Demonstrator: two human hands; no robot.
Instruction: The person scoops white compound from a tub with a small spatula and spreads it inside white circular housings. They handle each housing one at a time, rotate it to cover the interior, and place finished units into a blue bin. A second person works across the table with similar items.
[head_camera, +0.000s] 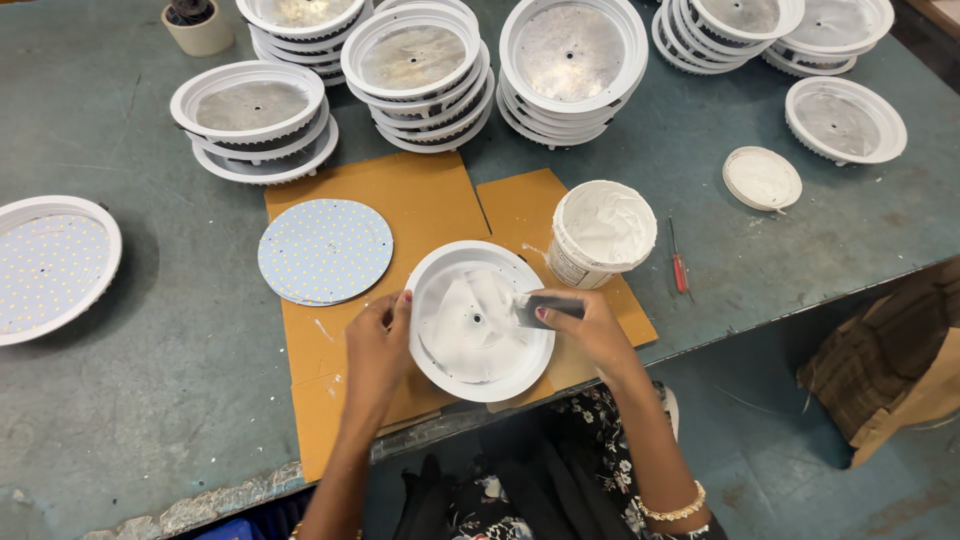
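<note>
Gripping: left hand (378, 338) clasps the left rim of the housing (480, 321), thumb over the edge; right hand (585, 325) is clenched on a dark spreader (548, 307) whose end lies on the housing's inner plate

Table (150, 340), grey-green and scuffed, fills most of the frame. Cardboard (420, 200) lies at centre, and the housing sits on it at lower centre, near the table's front edge

Stacks (415, 70) of similar white housings run along the top of the frame; one single housing (845, 120) lies at upper right

Housing in hand: round, white, shallow dish with a raised rim and a metal plate inside, smeared with white paste. Judged rigid and fairly light; the rim is the clean, firm place to hold, as the plate is wet and likely slippery

LED disc (325, 250), flat, pale, dotted with yellow points, rests on the cardboard at centre left, just beside the housing. Judged thin and delicate; best lifted by its edge

Tub (602, 232) of white paste stands just right of the housing, open; its lid (762, 178) lies apart, further right

Screwdriver (679, 262), small and red-handled, lies right of the tub
</note>
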